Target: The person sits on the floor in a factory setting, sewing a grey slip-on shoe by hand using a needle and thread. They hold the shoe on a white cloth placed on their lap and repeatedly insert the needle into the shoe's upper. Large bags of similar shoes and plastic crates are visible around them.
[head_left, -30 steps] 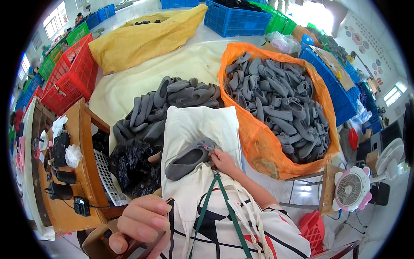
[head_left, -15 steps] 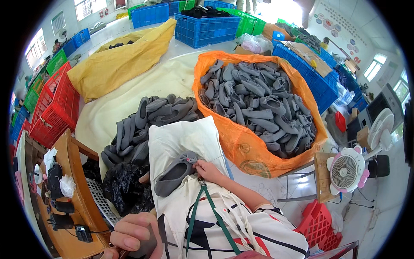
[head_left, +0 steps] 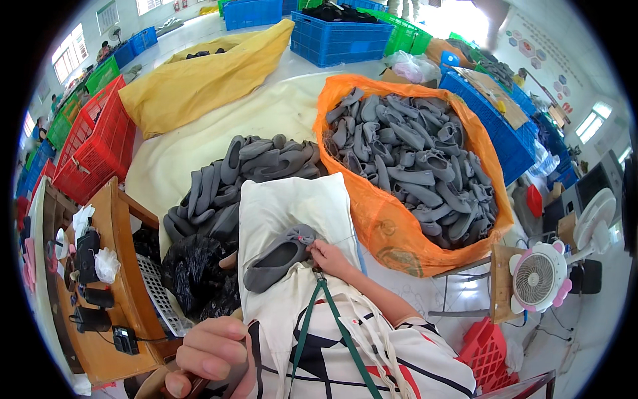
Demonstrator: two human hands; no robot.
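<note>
"Where has the shoe (head_left: 269,267) been laid?"
"On the pillow (head_left: 292,199), close by its left edge, maybe so it is held up near the hands."
"How is it held?"
"Its bow (head_left: 300,234) end is pinched by the right hand (head_left: 330,259), perhaps to be kept still."
"And the left hand (head_left: 211,351)?"
"Its fingers are curled. Whether anything is gripped can't be told."
"And the sack (head_left: 380,234)?"
"It's set past the pillow's right edge, maybe for easy reach."
</note>
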